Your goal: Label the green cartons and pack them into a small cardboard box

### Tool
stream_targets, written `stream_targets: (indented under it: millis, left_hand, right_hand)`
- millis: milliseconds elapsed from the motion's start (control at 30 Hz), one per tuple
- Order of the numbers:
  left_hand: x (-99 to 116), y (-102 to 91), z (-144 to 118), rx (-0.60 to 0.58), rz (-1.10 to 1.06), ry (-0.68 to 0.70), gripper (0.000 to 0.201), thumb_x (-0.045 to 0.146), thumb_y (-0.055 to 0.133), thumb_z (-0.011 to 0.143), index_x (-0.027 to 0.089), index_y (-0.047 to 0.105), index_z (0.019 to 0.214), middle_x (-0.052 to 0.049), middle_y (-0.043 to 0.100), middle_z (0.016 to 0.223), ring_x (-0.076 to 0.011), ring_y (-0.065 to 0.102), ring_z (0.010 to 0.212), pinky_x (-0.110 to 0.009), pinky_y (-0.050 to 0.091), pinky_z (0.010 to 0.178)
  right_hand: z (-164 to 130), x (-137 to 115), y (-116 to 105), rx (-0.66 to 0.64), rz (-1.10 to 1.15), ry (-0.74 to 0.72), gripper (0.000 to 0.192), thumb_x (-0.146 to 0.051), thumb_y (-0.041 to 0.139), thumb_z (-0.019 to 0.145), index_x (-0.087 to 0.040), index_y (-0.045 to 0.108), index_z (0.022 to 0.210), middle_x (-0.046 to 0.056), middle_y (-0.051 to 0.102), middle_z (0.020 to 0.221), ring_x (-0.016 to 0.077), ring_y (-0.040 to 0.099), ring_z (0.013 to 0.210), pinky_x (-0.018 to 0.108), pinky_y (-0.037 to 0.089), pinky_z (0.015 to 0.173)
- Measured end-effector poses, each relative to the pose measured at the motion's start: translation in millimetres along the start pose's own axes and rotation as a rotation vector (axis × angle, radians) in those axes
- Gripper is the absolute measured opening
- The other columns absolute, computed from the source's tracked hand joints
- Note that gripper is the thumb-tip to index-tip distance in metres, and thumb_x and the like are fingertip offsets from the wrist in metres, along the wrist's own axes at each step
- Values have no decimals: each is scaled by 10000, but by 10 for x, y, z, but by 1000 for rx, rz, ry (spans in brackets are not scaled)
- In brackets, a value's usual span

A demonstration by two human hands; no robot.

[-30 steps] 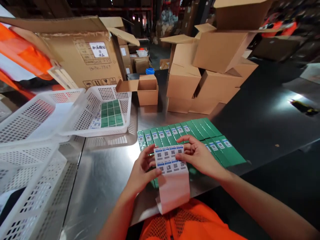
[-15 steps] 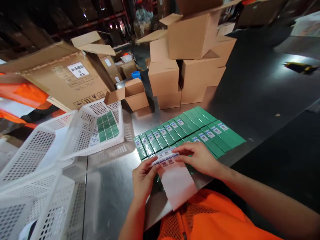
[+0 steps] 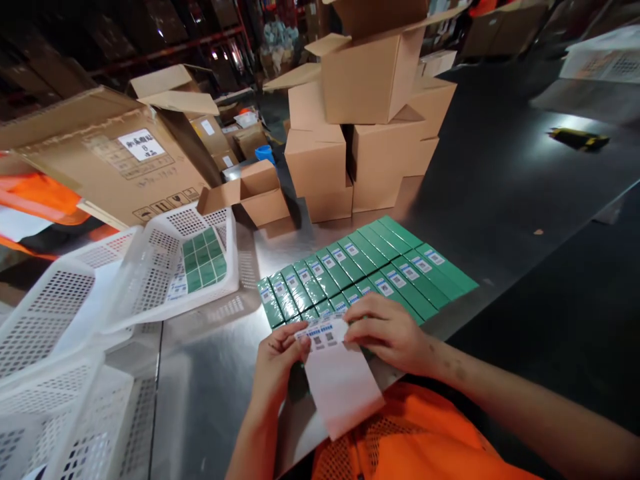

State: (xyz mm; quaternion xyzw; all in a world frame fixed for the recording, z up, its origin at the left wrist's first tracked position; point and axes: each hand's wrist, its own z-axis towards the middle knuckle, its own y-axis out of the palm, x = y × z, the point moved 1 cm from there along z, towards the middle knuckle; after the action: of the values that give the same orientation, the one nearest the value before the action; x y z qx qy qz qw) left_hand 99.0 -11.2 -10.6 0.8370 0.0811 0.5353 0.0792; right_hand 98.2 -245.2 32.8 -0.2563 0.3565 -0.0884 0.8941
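Note:
A white label sheet with a few printed code stickers along its upper end hangs between my hands, its lower end over the orange vest. My left hand pinches the sheet's left edge between thumb and fingers. At the upper right corner, my right hand has its fingers closed on the sheet's edge. Just beyond lie two rows of slim green boxes in shiny wrap. Many of them bear a small white code label near one end; several at the far right of the back row show none. My hands hide part of the front row.
White perforated baskets stand at the left, one with a sheet of green stickers inside. Behind are a large carton, a small open carton and stacked cartons. A yellow-black tool lies far right on the metal table.
The sheet's printed end has flattened out from a bent-over fold. My right hand has shifted slightly on its edge. The whole view has drifted a little, so surroundings sit further left.

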Motion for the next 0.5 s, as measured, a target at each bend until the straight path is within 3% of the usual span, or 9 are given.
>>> stream_targets:
  millis: [67,200,333,500]
  left_hand:
    - [-15,-26,18,6,-28,23,473,447,891,581,130,775,911,-34,694,631,-110,578,526,-211,446,525]
    - [-68,-43,29,32,-43,59,452,494,827,676,144,776,958,-2,625,588,-108,564,562,-206,445,561]
    - [-101,-49,27,55,3,62,448,468,843,657,159,775,973,-1,639,606,-93,530,540,-188,409,525]
    - [-110,-59,36,56,-4,58,476,477,843,647,146,771,982,-38,684,679,-122,568,580,-209,425,547]
  right_hand:
    - [102,101,-121,42,103,112,118,-247,597,924,-255,697,862,43,719,925,195,644,869,345,516,799]
    - [461,646,-467,177,208,580,120,-343,694,845,-238,666,895,28,691,869,193,645,833,334,528,791]
    - [789,1273,-716,51,200,949,268,-194,781,725,-204,621,939,-31,611,659,143,604,643,259,521,646]
    - [909,1632,-732,-56,164,1106,526,-106,827,638,-174,533,1068,-53,595,595,134,591,538,242,514,548]
